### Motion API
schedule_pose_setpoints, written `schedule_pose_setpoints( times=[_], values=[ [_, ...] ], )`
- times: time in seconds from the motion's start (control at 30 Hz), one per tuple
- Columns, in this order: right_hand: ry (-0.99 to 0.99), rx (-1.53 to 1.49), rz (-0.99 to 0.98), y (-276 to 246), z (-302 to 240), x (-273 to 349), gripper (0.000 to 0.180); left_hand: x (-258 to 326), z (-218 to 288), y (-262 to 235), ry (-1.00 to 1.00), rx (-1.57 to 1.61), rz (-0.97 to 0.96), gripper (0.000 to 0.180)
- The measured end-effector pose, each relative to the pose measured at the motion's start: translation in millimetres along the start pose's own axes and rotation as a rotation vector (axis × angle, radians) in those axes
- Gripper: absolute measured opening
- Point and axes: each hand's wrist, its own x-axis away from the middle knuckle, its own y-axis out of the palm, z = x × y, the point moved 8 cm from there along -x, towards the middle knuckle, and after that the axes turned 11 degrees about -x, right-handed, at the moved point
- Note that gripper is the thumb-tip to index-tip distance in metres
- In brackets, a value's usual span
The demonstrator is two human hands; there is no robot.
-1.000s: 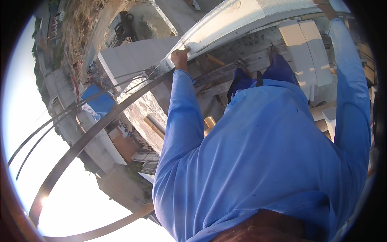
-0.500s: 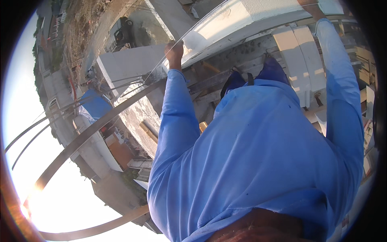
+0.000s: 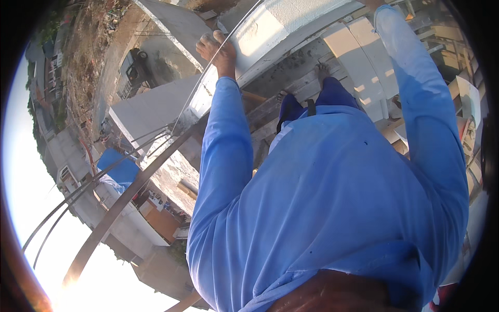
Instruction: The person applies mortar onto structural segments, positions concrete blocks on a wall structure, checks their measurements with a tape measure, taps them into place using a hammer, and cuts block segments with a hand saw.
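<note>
My left hand [image 3: 217, 52] rests at the near-left end of a whitish wall [image 3: 262, 28], its fingers spread and bent over the edge. A thin taut cord [image 3: 195, 89] slants past this hand, crossing it near the fingers; I cannot make out whether they touch. My right arm reaches far forward along the wall. Only the wrist and part of my right hand [image 3: 372, 3] show at the top edge, so its fingers are hidden. Both arms are in blue sleeves.
My feet [image 3: 322, 68] stand on planks [image 3: 291, 99] beside the wall. Pale boards [image 3: 358, 47] lie to the right, with scrap wood [image 3: 457, 36] beyond. A pole [image 3: 125, 200] and dark cables cross the left. Far below are a blue tarp [image 3: 117, 166] and a vehicle [image 3: 138, 67].
My left hand has loosened from a fist into spread fingers on the wall. The view has shifted, and my right hand is now mostly out of the picture.
</note>
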Motion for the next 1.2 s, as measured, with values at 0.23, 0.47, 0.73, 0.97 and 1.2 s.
schedule_pose_setpoints(
  times=[0.23,0.47,0.73,0.97,1.2],
  values=[
    [-0.005,-0.079,0.241,-11.5,-4.8,11.7,0.026,-2.8,13.3,-3.8,0.120,-0.024,-0.075,0.040],
    [0.197,-0.350,0.174,-4.5,9.4,-8.5,0.023,-6.8,2.4,-10.4,0.015,-0.062,-0.132,0.046],
    [0.279,-0.385,0.152,3.0,9.8,6.6,0.025,-2.9,14.6,4.5,-0.055,-0.036,-0.510,0.042],
    [0.566,-0.657,-0.057,-40.2,18.1,-1.8,0.029,-14.2,7.3,9.4,0.004,-0.036,-0.427,0.042],
    [0.992,-1.083,0.012,-44.6,25.7,33.0,0.058,11.5,50.4,-66.3,0.004,-0.031,-0.022,0.056]
  ],
)
